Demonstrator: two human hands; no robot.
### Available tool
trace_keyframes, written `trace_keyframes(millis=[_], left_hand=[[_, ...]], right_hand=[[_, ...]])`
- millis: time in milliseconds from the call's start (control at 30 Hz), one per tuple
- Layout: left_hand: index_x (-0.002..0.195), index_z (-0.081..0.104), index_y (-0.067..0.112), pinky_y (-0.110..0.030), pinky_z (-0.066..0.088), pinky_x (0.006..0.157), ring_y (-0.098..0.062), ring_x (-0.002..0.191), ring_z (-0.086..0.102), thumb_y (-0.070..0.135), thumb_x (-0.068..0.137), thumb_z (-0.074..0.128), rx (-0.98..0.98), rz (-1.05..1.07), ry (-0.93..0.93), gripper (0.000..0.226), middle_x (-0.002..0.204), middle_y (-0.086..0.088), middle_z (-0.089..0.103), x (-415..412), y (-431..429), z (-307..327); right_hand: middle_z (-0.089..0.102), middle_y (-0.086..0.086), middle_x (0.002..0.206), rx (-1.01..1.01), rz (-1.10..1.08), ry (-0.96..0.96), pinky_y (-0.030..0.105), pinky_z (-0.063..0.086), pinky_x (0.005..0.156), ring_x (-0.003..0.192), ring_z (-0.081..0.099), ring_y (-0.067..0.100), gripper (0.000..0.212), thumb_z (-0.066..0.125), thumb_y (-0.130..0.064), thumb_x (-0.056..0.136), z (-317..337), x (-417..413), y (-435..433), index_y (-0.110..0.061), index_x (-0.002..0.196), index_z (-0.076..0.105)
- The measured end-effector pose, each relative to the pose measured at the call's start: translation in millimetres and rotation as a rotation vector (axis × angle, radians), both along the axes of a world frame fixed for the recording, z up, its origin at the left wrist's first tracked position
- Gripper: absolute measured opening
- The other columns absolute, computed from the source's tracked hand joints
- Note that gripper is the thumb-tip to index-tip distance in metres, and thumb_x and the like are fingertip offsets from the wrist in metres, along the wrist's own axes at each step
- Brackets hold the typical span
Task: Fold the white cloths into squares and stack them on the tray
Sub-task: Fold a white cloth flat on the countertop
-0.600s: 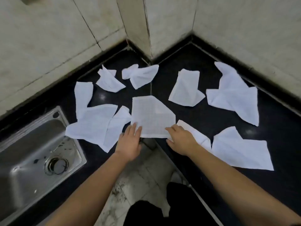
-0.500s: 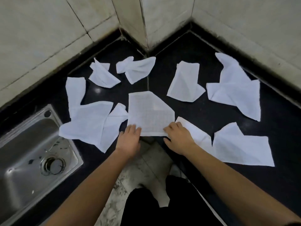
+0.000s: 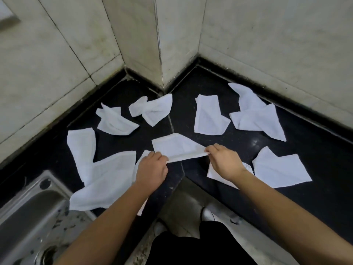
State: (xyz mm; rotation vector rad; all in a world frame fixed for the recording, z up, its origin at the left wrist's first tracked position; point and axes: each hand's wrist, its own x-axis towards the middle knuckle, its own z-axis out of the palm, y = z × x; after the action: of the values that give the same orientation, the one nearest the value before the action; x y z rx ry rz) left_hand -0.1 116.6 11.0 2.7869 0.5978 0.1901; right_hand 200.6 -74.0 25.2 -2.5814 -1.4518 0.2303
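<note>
A white cloth (image 3: 177,148) lies at the middle of the black counter (image 3: 305,153) with its near edge raised off the surface. My left hand (image 3: 151,169) pinches that edge's left corner and my right hand (image 3: 224,161) pinches its right corner. Several other crumpled white cloths lie around it: a large one (image 3: 101,175) at the left, two small ones (image 3: 114,121) (image 3: 152,109) at the back, one (image 3: 209,117) right of centre, one (image 3: 256,113) far right, one (image 3: 280,169) near right. No tray is in view.
A steel sink (image 3: 28,217) is set into the counter at the lower left. Tiled walls (image 3: 267,44) and a corner pillar (image 3: 143,44) close off the back. The counter's front edge runs around a notch where I stand, over a pale floor (image 3: 191,207).
Both hands rested on the flat cloth's near corners before; now they pinch those corners and have lifted the near edge away from me. The camera has tilted up.
</note>
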Motion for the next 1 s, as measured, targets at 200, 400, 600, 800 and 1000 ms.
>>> trace_keyframes(millis=[200,400,600,800,1000], left_hand=[[0.088,0.073,0.018,-0.031,0.045,0.056,-0.020,0.075,0.058,0.015,0.080,0.068,-0.042,0.173,-0.174,0.009,0.081,0.001,0.065,9.2,33.9,42.0],[0.099,0.073,0.019,-0.026,0.046,0.068,-0.004,0.059,0.053,0.020,0.092,0.066,-0.214,0.236,-0.479,0.010,0.096,0.007,0.064,40.2,54.0,95.8],[0.105,0.073,0.014,-0.030,0.051,0.079,-0.014,0.079,0.063,0.019,0.094,0.064,-0.286,0.292,-0.438,0.015,0.101,-0.002,0.066,71.4,60.9,115.4],[0.101,0.072,0.012,-0.035,0.056,0.077,-0.014,0.086,0.063,0.013,0.091,0.066,-0.180,0.265,-0.488,0.011,0.099,-0.001,0.066,86.0,68.7,130.1],[0.091,0.067,0.010,-0.026,0.049,0.065,-0.017,0.078,0.062,0.004,0.082,0.070,-0.042,0.064,-0.325,0.012,0.091,-0.001,0.064,35.4,37.3,64.8]], right_hand=[[0.068,-0.004,0.105,0.078,-0.104,-0.026,0.033,0.049,0.068,0.101,0.064,0.021,0.023,0.052,-0.024,0.101,54.7,7.9,6.4,-0.025,0.119,0.067],[0.067,-0.004,0.106,0.461,-0.342,0.371,0.010,0.045,0.070,0.076,0.063,0.005,0.020,0.060,-0.021,0.098,111.5,29.8,15.4,-0.024,0.113,0.073],[0.069,-0.004,0.078,0.564,-0.421,0.534,0.037,0.058,0.082,0.072,0.067,0.008,0.020,0.062,-0.015,0.094,126.9,60.2,35.4,-0.033,0.097,0.070],[0.068,-0.012,0.081,0.646,-0.425,0.553,0.037,0.058,0.077,0.072,0.062,0.013,0.021,0.062,-0.017,0.091,130.2,76.6,47.1,-0.036,0.089,0.069],[0.066,-0.010,0.099,0.460,-0.333,0.498,0.012,0.043,0.070,0.079,0.060,0.001,0.012,0.064,-0.018,0.092,78.0,49.2,11.1,-0.028,0.094,0.072]])
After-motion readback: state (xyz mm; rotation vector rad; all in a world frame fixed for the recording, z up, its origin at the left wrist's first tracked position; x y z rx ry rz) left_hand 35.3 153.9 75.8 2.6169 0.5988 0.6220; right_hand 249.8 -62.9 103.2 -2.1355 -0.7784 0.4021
